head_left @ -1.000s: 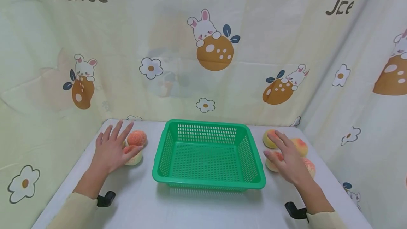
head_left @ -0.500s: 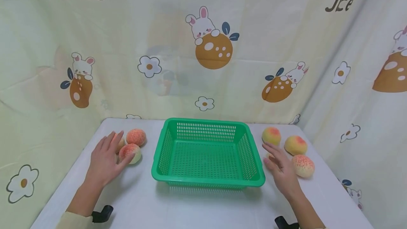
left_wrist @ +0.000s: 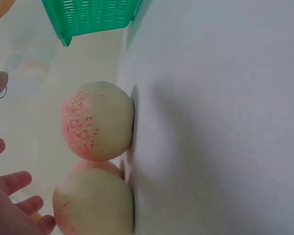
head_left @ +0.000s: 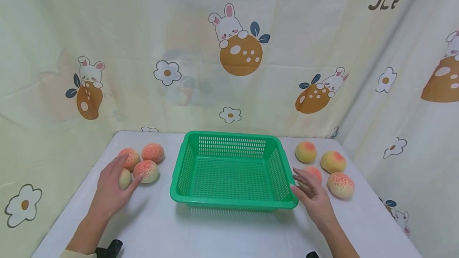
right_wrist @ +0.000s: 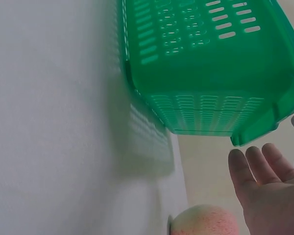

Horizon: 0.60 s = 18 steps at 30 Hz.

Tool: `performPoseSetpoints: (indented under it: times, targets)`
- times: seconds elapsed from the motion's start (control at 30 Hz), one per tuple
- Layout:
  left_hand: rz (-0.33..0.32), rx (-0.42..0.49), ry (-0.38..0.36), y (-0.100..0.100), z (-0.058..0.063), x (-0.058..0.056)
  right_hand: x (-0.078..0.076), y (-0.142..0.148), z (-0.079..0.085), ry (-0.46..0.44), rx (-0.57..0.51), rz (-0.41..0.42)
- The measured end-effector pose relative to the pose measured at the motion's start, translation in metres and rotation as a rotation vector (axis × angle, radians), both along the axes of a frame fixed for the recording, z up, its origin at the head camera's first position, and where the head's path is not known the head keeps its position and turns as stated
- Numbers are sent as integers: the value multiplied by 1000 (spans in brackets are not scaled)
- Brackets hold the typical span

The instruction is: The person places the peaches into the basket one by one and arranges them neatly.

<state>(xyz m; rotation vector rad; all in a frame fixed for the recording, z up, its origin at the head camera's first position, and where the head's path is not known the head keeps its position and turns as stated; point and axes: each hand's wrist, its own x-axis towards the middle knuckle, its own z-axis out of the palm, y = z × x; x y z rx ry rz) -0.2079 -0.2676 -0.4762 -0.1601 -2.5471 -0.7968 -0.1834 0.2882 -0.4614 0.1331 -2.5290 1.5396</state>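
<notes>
My left hand hovers beside several peaches at the left of the table, its fingers loosely bent and holding nothing. Nearest to it is a pale peach, partly hidden by the hand; a speckled peach lies by the thumb. In the left wrist view the fingertips come very close to a pale peach; contact is unclear. My right hand is by the right rim of a green plastic basket, fingers relaxed. Behind its fingers a pink-topped peach is partly covered.
Two more peaches stand behind the left hand, among them a red one. Further right are a yellow peach, another yellow one and a speckled one. A printed curtain hangs behind the white table.
Both hands have drawn back toward the front of the table. The left has come down beside the peaches; the right has shifted left toward the basket rim, uncovering peaches.
</notes>
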Motion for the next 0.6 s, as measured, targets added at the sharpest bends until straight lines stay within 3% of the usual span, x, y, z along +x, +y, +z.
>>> performPoseSetpoints:
  times: [0.33,0.6]
  targets:
    - [74,57,-74,-7,-3,5,2,3,-2,-98,-127,25]
    - [73,154,-128,-20,-7,4,-2,9,2,-227,-173,26]
